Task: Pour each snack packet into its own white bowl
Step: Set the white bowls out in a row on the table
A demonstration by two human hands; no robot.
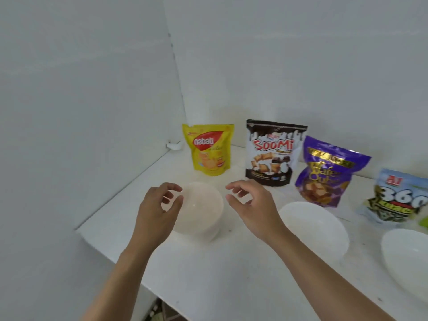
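Observation:
Several snack packets stand in a row along the back of the white counter: a yellow Nabati packet, a brown-and-white SooMi packet, a purple wafer packet and a blue-green packet cut off at the right edge. In front of them sit three white bowls: the left bowl, the middle bowl and the right bowl. My left hand hovers over the left bowl's near-left rim, fingers loosely curved, holding nothing. My right hand hovers just right of that bowl, also empty.
White walls meet in a corner behind the Nabati packet, where a small white object lies. The counter's left edge drops off near the left bowl. A bit of green shows at the far right.

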